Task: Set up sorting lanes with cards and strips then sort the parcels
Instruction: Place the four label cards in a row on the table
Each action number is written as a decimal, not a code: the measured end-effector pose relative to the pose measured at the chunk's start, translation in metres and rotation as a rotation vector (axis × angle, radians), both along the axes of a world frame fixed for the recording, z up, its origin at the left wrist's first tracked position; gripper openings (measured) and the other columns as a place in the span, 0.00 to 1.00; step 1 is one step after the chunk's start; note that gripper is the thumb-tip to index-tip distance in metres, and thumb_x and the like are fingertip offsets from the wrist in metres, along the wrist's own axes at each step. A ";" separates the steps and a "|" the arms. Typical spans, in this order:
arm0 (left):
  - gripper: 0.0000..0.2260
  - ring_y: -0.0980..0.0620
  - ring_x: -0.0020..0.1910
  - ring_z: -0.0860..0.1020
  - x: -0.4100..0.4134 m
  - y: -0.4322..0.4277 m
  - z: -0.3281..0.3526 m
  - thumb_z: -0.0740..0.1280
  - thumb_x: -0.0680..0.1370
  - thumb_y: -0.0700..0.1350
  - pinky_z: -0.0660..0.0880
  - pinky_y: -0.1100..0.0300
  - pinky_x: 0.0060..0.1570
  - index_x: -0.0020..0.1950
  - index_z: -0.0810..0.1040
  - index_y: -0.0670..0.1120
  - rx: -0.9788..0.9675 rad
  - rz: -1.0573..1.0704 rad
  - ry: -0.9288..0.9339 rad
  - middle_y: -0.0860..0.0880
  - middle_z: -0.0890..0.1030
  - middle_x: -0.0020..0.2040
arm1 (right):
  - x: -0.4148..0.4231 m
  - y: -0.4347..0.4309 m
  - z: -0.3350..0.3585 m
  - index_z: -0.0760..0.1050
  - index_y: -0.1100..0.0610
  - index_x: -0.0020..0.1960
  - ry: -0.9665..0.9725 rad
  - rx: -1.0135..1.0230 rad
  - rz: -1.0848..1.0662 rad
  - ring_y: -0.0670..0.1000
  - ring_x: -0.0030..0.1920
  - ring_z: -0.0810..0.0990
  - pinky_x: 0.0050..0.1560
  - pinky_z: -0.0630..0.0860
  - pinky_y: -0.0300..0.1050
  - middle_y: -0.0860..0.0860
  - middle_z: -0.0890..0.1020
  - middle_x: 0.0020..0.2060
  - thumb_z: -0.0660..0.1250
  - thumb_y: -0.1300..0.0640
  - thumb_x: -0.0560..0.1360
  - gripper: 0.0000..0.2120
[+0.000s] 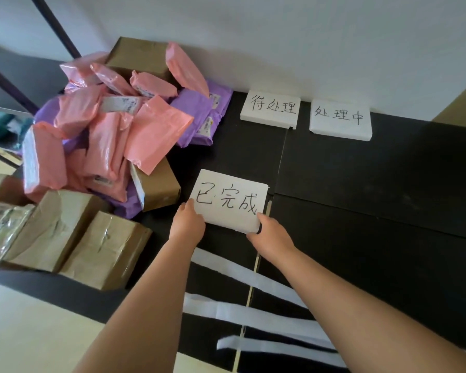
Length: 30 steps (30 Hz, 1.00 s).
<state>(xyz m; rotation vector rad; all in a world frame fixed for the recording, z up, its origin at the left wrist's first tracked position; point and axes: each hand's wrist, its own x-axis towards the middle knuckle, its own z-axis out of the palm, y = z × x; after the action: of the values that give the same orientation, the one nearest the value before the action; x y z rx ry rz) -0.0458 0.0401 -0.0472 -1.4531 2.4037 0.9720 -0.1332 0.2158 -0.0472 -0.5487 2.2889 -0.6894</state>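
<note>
**Both hands hold a lettered card at the middle of the black surface**

At the far left a heap of pink and purple mailer parcels [105, 135] is piled up, with some brown boxes poking out of it. In front of the heap, at the near left edge, taped brown boxes [73, 238] lie side by side.

Right of the boxes, the left hand [187, 224] has its grip closed on the near left corner of a white card [230, 201], thumb on top at the edge. The card bears three handwritten characters and sits just beside the heap, near the middle of the black surface [374, 197]. Whether it lies flat or is lifted a little cannot be told. The right hand [272, 238] pinches the card's near right corner.

Nearer than the card, three white strips [242, 273] lie on the surface, roughly parallel and slanting toward the near right, partly hidden under the right forearm.

Farther off and to the right, two more lettered cards sit side by side against the white wall [307, 36]: the left far card [272, 109] and the right far card [340, 118], well apart from the held one.
</note>
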 end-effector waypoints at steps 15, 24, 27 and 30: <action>0.27 0.47 0.68 0.70 -0.044 0.064 0.034 0.68 0.78 0.47 0.73 0.51 0.61 0.76 0.65 0.49 -0.189 0.026 0.239 0.48 0.72 0.70 | -0.027 0.054 0.022 0.64 0.51 0.75 0.119 -0.160 -0.487 0.50 0.61 0.77 0.45 0.74 0.37 0.52 0.72 0.68 0.67 0.59 0.78 0.27; 0.21 0.50 0.59 0.74 -0.128 0.160 0.059 0.68 0.77 0.45 0.71 0.59 0.53 0.70 0.72 0.49 -0.119 -0.156 0.372 0.50 0.72 0.62 | -0.106 0.152 0.045 0.70 0.54 0.70 0.189 -0.165 -0.796 0.46 0.48 0.75 0.36 0.71 0.36 0.52 0.74 0.64 0.66 0.60 0.78 0.21; 0.20 0.52 0.53 0.73 -0.157 0.199 0.062 0.66 0.78 0.45 0.72 0.59 0.50 0.70 0.72 0.48 -0.089 -0.172 0.390 0.50 0.71 0.60 | -0.135 0.192 0.053 0.69 0.54 0.72 0.193 -0.168 -0.806 0.50 0.54 0.79 0.41 0.77 0.39 0.53 0.75 0.66 0.66 0.61 0.79 0.23; 0.19 0.54 0.49 0.72 -0.190 0.240 0.062 0.66 0.79 0.45 0.70 0.60 0.47 0.70 0.72 0.47 -0.071 -0.183 0.392 0.51 0.70 0.58 | -0.168 0.234 0.062 0.68 0.54 0.73 0.186 -0.172 -0.794 0.52 0.58 0.79 0.50 0.81 0.46 0.53 0.74 0.67 0.66 0.61 0.79 0.23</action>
<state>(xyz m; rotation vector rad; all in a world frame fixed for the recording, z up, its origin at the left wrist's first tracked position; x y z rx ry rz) -0.2362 0.2797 0.0147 -1.1192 2.8082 1.2323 -0.3014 0.4502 0.0145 0.2767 2.6243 -1.2534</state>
